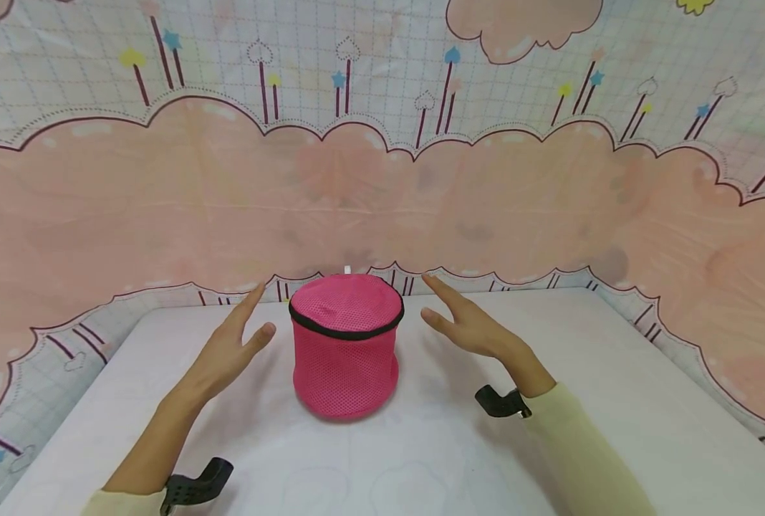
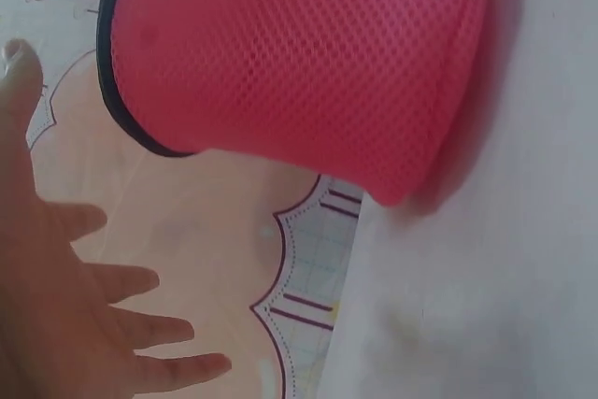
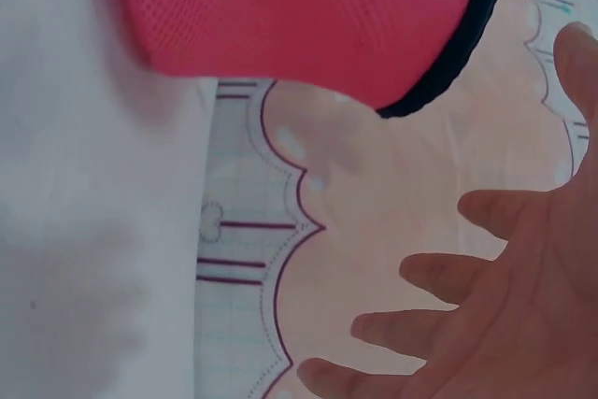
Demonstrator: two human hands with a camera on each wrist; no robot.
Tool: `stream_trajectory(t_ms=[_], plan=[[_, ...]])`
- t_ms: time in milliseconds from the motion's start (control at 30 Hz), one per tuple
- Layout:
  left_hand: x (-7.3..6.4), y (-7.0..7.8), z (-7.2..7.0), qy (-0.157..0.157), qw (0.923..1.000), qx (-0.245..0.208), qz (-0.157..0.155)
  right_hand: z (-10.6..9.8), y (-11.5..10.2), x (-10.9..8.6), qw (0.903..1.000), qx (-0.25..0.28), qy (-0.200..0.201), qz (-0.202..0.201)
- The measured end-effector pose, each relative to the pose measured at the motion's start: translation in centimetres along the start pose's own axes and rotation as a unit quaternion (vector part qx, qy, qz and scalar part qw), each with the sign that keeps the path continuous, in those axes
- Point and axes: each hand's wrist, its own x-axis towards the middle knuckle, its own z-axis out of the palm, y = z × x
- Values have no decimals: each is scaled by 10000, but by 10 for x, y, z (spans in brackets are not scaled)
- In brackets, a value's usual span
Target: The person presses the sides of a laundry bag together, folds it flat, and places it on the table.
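Note:
A pink mesh laundry bag [image 1: 346,373], round like a drum, stands upright on the white table. Black zipper trim [image 1: 347,332] runs around its top edge, and a small white tag [image 1: 347,270] sticks up behind the lid. To its left, my left hand [image 1: 231,351] is held in the air with fingers straight and thumb apart, not touching the bag. On the other side my right hand [image 1: 475,326] hovers likewise, its fingers extended towards the bag with a gap between. Both wrist views show the mesh side of the bag and spread fingers holding nothing.
The white tabletop [image 1: 369,466] lies under the bag and both arms. Behind it hangs a cloth [image 1: 357,193] printed with peach clouds, stars and hearts, which also runs down both sides. Black wrist cameras [image 1: 198,484] are strapped to the forearms.

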Motion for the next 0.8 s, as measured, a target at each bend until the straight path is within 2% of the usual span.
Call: stream_trajectory(t_ms=[200, 467, 667, 800], plan=[[7, 17, 2, -16, 9977, -424, -522, 5, -10, 7, 9960, 834, -59, 318], [15, 38, 5, -18, 9922, -919, -837, 12, -25, 18, 9862, 1618, -222, 265], [15, 43, 13, -96, 9759, -1686, -1386, 20, -27, 20, 9644, 2589, -393, 376], [14, 43, 16, -217, 9629, -2039, -1755, 27, -31, 24, 9568, 2830, -422, 518]])
